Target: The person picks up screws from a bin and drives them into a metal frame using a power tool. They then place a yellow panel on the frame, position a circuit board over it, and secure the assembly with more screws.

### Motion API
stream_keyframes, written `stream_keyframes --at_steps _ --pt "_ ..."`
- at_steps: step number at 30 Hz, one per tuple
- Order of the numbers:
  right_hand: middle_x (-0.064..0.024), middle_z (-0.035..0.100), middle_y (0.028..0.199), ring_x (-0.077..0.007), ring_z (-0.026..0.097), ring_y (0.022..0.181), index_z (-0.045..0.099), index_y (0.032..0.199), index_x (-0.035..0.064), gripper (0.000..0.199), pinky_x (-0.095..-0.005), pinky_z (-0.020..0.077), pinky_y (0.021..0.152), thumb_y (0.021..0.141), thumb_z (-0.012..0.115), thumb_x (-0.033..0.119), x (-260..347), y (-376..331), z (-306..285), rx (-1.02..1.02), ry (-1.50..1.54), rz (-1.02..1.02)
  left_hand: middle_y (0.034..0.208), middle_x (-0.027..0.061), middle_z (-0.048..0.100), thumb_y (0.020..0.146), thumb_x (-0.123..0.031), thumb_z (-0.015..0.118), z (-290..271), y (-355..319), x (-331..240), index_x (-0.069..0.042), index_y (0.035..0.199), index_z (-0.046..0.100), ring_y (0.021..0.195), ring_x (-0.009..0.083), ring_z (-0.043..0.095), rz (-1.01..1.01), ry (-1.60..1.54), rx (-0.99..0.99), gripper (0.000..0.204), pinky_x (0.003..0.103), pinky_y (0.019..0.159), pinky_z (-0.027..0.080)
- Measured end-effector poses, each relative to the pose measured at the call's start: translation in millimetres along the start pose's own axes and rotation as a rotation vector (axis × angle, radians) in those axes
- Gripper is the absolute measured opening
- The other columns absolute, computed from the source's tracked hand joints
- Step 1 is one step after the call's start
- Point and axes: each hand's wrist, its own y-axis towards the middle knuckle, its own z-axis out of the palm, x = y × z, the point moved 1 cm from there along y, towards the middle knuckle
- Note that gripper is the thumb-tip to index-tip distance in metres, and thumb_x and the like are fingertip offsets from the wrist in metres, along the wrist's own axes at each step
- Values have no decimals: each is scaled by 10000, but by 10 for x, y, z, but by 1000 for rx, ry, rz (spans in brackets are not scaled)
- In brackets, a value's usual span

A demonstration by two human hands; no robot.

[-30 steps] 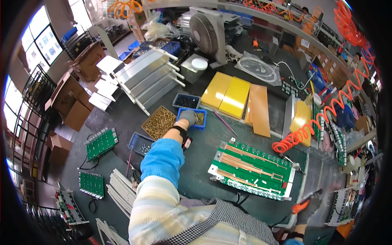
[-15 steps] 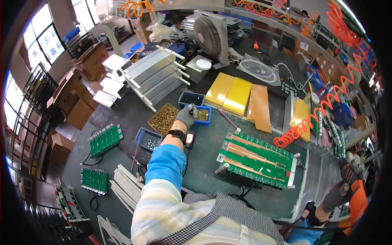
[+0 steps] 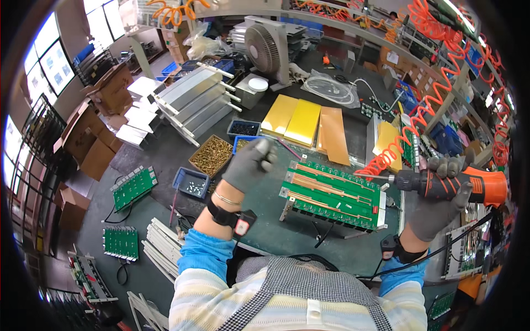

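Note:
My left hand (image 3: 248, 167), in a grey glove, is raised between the bin of brass screws (image 3: 211, 154) and the green circuit board (image 3: 331, 205) with copper strips. Its fingers are curled together; whatever they hold is hidden. Behind it, a blue bin (image 3: 238, 144) of small brass-coloured parts is partly covered. At the right, my gloved right hand (image 3: 436, 215) grips an orange and black power screwdriver (image 3: 491, 186). The tool lies level, its long bit pointing left over the board's right end. The board stands on metal feet on the bench.
Beyond the board lie yellow sheets (image 3: 302, 122) and brown sheets (image 3: 333, 135). Stacked metal housings (image 3: 193, 102) and a fan (image 3: 261, 48) stand at the back. More green boards (image 3: 134, 187) and white bars (image 3: 161, 248) are on the left. A coiled orange hose (image 3: 415, 131) hangs at right.
My left hand has drawn back from the small-parts bins toward the board. My right hand has lifted the power screwdriver from the lower right to beside the board. The view has shifted slightly.

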Motion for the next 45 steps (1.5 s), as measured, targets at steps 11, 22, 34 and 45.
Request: stream_keyframes --at_steps 11,22,34,45 --pt "-27 366 768 -135 385 701 314 1297 -5 620 -340 402 797 817 606 258 140 -191 205 -25 86 -91 806 0 501 934 -363 487 1232 -161 639 -50 979 506 661 43 453 -211 137 206 316 135 491 374" --pt "-54 447 823 -162 466 777 301 1296 3 639 -367 396 854 821 604 303 300 -255 -312 -133 42 -93 733 -34 518 921 -482 446 1463 -49 985 -61 917 543 625 30 445 59 723 234 433 168 545 390" --pt "-74 424 873 -169 450 806 362 1259 2 530 -362 400 886 849 591 247 346 -239 -578 -211 153 60 717 20 562 909 -328 542 1495 -122 1113 -8 929 565 661 85 516 376 1006 228 321 226 611 433" --pt "-106 564 865 -236 577 826 492 1111 44 384 -471 465 847 842 595 297 270 -95 -654 -189 -85 26 842 135 607 869 -266 588 1211 -40 1040 -38 1185 526 722 198 590 442 1558 103 394 300 683 473"
